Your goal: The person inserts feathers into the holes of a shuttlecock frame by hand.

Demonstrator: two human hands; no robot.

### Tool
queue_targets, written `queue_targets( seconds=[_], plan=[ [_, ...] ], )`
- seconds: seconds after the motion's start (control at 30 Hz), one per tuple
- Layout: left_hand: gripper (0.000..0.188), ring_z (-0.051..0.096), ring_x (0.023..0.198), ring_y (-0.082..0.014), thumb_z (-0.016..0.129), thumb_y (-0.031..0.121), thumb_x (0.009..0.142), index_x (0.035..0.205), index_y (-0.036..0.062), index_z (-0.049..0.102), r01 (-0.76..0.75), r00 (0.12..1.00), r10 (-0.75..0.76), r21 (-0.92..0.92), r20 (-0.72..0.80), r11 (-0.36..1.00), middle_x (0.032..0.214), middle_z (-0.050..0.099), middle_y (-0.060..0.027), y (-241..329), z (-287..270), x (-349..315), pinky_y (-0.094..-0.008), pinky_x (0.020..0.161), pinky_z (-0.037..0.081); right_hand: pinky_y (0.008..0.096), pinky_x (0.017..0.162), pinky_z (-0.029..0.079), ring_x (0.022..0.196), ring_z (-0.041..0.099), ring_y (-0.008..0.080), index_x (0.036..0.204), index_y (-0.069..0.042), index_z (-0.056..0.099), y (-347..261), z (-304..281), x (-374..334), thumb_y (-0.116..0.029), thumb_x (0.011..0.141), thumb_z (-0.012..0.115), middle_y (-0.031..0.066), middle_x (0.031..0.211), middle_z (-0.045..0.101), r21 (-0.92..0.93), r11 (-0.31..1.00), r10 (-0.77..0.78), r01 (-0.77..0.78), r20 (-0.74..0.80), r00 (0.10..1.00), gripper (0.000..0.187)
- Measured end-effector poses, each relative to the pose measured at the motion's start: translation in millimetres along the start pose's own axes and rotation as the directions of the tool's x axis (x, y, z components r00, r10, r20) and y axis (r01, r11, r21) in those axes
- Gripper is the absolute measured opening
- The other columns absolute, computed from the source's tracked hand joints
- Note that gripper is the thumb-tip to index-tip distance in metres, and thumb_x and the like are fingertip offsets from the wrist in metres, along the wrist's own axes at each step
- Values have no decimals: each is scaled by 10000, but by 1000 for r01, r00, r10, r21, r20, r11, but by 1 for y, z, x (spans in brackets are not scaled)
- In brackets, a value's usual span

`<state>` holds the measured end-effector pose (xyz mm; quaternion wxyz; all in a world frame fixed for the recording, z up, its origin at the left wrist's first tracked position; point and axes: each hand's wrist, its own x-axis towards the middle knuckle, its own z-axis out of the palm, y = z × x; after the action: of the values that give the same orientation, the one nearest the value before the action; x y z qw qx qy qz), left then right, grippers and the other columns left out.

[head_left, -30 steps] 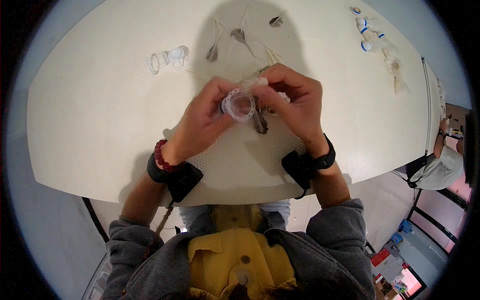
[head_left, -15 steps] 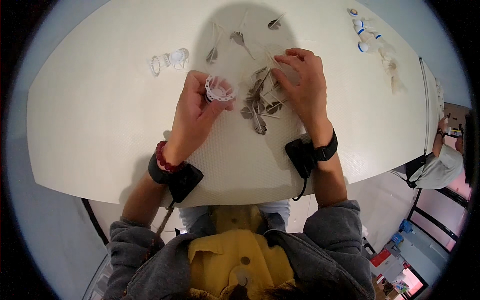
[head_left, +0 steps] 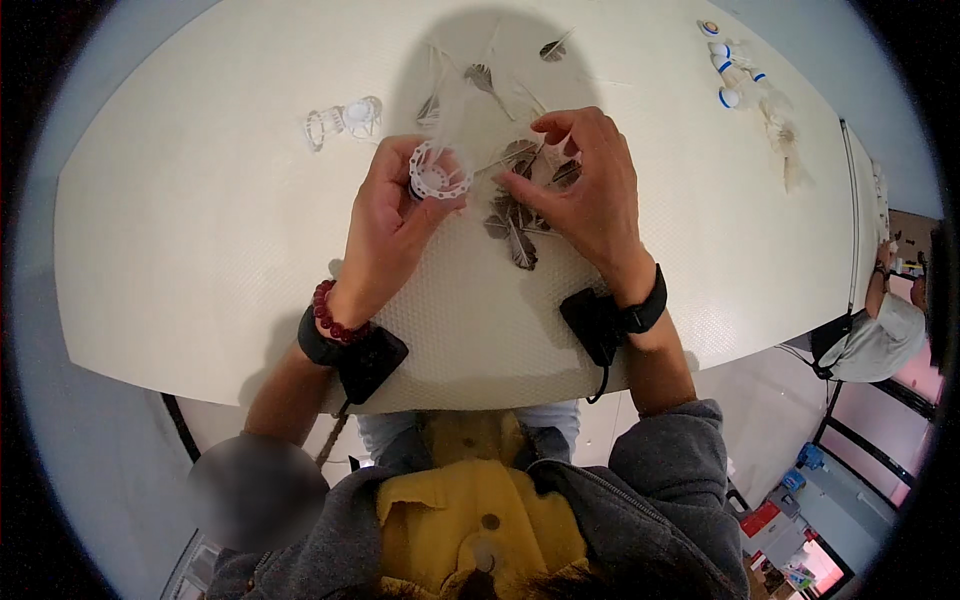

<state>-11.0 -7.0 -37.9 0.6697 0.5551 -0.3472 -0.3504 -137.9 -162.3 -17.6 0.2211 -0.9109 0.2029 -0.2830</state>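
Observation:
A white plastic shuttlecock frame (head_left: 437, 185), with a scalloped, holed rim facing up, is gripped between the thumb and fingers of my left hand (head_left: 393, 205). Just to its right lies a loose pile of grey-brown feathers (head_left: 520, 240) with pale quills. Over the pile's right side curves my right hand (head_left: 592, 185), its thumb and index finger apart and no feather plainly between them. It covers part of the pile. Beyond the hands lie single feathers: one dark-tipped feather (head_left: 482, 78), another feather (head_left: 553, 49) at the far edge, and one feather (head_left: 429, 108) behind the frame.
Left of my hands, a white openwork shuttlecock frame (head_left: 345, 122) lies on the pale table (head_left: 180, 230). Shuttlecocks with blue-banded white corks (head_left: 728, 98) lie at the far right. Past the table's right edge is another person (head_left: 880, 335).
My right hand has moved left and slightly nearer, over the feather pile. Some feathers there look shifted. The frame in my left hand has tilted slightly.

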Motion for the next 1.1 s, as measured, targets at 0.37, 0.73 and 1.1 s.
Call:
queue_targets(
  seconds=[0.37,0.73,1.1],
  plan=[
    [268,558,799,-134,538,15,861,1101,20,417,-1,1000,1,38,-7,999,912,551,-53,0,0,0,-282,736,486,391,700,422,783,535,279,799,-98,610,1,-2,-1,-171,647,642,82,758,546,-94,994,55,-54,14,998,172],
    [249,542,781,-133,529,20,860,1078,28,411,20,1000,-20,69,4,997,899,552,-60,2,0,0,-282,721,479,384,578,458,673,574,299,742,-108,625,-6,-12,-5,-230,697,636,89,764,568,-131,989,90,-75,113,990,131],
    [210,535,752,-128,535,21,856,1023,33,409,47,999,-47,17,0,999,875,543,-62,3,3,1,-270,684,472,295,556,468,589,590,201,757,-60,642,-5,-15,-3,-175,734,676,84,691,600,233,925,278,-300,121,953,123]
  ],
)
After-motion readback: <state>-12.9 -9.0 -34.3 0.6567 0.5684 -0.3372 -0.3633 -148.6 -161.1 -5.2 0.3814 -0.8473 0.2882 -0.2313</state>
